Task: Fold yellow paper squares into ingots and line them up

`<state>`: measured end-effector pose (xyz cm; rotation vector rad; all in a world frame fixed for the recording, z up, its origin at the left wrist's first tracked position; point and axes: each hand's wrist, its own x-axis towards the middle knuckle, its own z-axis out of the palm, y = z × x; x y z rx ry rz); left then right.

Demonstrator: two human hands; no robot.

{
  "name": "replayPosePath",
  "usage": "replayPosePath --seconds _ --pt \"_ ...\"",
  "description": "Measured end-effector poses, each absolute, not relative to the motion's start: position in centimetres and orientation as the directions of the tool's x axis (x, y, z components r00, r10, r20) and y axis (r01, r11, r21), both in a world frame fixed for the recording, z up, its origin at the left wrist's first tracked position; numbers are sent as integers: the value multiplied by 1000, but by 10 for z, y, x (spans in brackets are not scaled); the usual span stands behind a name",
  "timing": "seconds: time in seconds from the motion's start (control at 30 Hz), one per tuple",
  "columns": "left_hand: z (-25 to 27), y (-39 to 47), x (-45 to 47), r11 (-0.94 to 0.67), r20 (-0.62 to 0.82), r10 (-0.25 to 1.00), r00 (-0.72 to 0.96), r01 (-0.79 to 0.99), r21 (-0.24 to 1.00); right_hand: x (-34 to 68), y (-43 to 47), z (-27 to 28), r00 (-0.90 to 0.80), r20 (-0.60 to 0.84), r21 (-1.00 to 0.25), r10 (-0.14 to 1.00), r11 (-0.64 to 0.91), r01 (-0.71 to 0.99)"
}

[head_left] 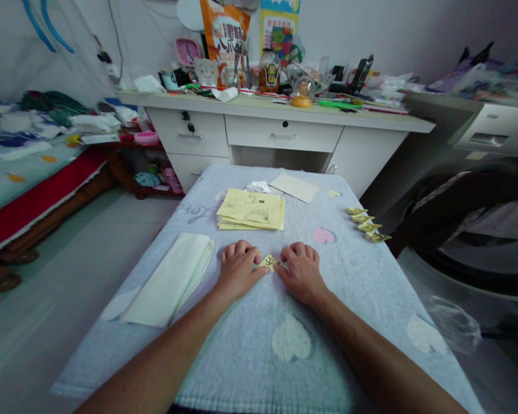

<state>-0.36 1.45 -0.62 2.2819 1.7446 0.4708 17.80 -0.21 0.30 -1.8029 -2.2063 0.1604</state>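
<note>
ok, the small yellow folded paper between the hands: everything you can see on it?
The small folded paper piece is pale yellow with dark printed marks on top. It looks like thin paper folded into a compact, angular shape. It lies flat on the light blue towel-like cover, near the middle of the table. The left hand presses its left edge with the fingertips, and the right hand holds its right edge. Most of its outline is hidden by the fingers, so the exact shape cannot be told.
</note>
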Motion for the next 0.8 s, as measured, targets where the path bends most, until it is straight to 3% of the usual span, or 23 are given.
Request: replayPosePath --seconds 0.33,0.6,0.8 --pt "-5 14 -10 -270 99 963 252 859 434 206 -2 -2 -135 127 -310 983 168 936" --pt "-12 11 -11 -567 251 818 517 656 498 209 -2 -3 -187 200 -396 962 254 882" --pt "-9 8 -8 -606 256 788 561 631 485 199 -2 -3 -279 242 -434 929 361 825"
